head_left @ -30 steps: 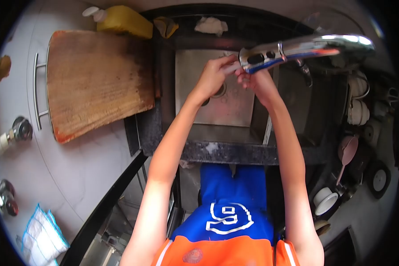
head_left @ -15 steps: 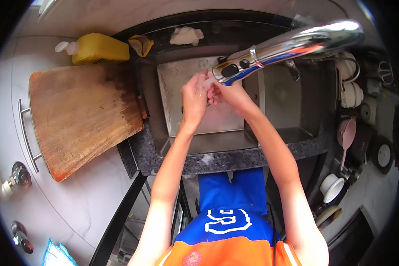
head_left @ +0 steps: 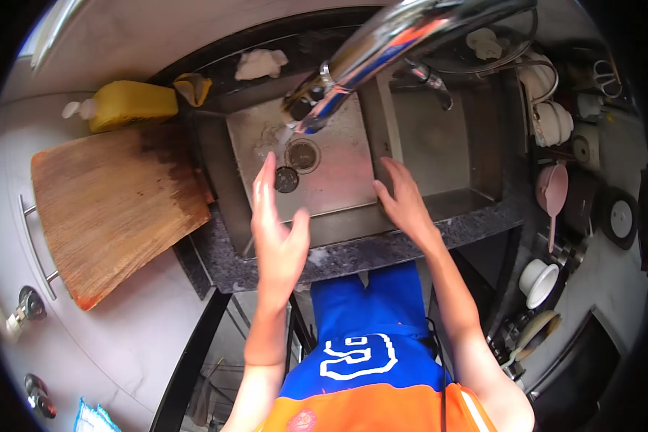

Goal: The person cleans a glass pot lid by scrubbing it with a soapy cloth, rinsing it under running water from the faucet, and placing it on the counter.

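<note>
My left hand (head_left: 279,234) is over the front left of the metal sink (head_left: 345,183), fingers stretched out and thumb apart, holding nothing. Above the divider between the two basins, my right hand (head_left: 405,200) is likewise open and bare. The chrome faucet (head_left: 353,68) reaches in from the upper right, and water (head_left: 284,138) runs from its spout into the left basin. Near my left fingertips, a dark round strainer (head_left: 286,179) lies beside the drain (head_left: 302,155).
A wooden cutting board (head_left: 115,209) leans left of the sink, below a yellow pump bottle (head_left: 133,104). A white cloth (head_left: 261,64) lies on the back ledge. To the right are a pink ladle (head_left: 552,191), white bowls (head_left: 552,124) and a white pot (head_left: 538,283).
My hands have come apart and drawn back from under the faucet, left hand leftward and right hand toward the divider. The drain and strainer now show. The view has shifted.
</note>
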Motion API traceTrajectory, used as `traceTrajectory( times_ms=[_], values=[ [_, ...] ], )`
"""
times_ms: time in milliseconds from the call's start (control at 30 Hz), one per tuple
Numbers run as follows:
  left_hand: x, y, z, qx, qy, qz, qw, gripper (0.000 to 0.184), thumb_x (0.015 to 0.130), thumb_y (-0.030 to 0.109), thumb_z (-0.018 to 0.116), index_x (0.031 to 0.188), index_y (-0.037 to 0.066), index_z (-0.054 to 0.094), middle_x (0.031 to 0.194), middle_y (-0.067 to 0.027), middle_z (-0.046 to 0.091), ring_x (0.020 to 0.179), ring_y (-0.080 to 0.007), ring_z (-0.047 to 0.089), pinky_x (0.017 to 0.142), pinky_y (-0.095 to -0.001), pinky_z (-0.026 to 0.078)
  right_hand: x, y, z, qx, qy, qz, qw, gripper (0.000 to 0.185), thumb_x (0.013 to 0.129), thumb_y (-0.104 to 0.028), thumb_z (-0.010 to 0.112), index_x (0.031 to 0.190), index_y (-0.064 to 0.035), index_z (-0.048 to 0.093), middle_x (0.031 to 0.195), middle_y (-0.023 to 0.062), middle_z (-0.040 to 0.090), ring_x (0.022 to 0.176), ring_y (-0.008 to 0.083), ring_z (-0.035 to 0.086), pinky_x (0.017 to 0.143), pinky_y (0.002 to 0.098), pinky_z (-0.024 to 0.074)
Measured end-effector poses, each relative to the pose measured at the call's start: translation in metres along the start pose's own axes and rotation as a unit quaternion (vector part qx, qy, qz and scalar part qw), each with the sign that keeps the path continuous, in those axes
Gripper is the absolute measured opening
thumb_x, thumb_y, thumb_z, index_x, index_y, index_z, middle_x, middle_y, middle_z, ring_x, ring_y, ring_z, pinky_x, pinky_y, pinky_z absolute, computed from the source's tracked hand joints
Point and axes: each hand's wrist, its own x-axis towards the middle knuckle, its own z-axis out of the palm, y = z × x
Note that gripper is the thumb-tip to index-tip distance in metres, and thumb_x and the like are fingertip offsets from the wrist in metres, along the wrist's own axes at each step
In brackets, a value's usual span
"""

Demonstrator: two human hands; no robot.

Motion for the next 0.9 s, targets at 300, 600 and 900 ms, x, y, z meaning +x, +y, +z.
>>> traceTrajectory(
  times_ms=[300, 600, 900],
  values=[
    [-0.026, 0.11, -0.006, -0.482, -0.528, 0.124, 0.688, 0.044, 0.094, 0.02, 0.049, 0.133, 0.001, 0.046, 0.131, -0.0252, 0.052, 0.128, -0.0368, 0.046, 0.107, -0.0602, 0.027, -0.035, 0.015, -0.027, 0.087, 0.042, 0.037, 0.995, 0.039, 0.09, -0.014, 0.058, 0.125, 0.0014, 0.051, 0.126, 0.0202, 0.053, 0.115, 0.0359, 0.053, 0.096, 0.0382, 0.0428],
    [-0.006, 0.136, 0.009, -0.406, -0.623, 0.136, 0.655, 0.036, 0.094, 0.007, 0.052, 0.122, -0.015, 0.054, 0.128, -0.0256, 0.056, 0.127, -0.0314, 0.05, 0.115, -0.038, 0.023, -0.05, 0.05, -0.042, 0.109, 0.054, 0.097, 0.988, 0.038, 0.089, -0.014, 0.058, 0.124, -0.0001, 0.053, 0.127, 0.02, 0.052, 0.12, 0.0369, 0.05, 0.102, 0.0397, 0.0387],
    [-0.018, 0.122, 0.033, -0.47, -0.585, 0.226, 0.621, 0.032, 0.09, 0.012, 0.054, 0.113, -0.008, 0.061, 0.117, -0.0269, 0.061, 0.119, -0.036, 0.055, 0.113, -0.0466, 0.023, -0.032, 0.07, -0.052, 0.215, 0.155, 0.1, 0.959, 0.033, 0.089, -0.006, 0.059, 0.121, -0.0001, 0.056, 0.119, 0.0161, 0.056, 0.111, 0.0266, 0.058, 0.087, 0.0342, 0.0511]
  ],
)
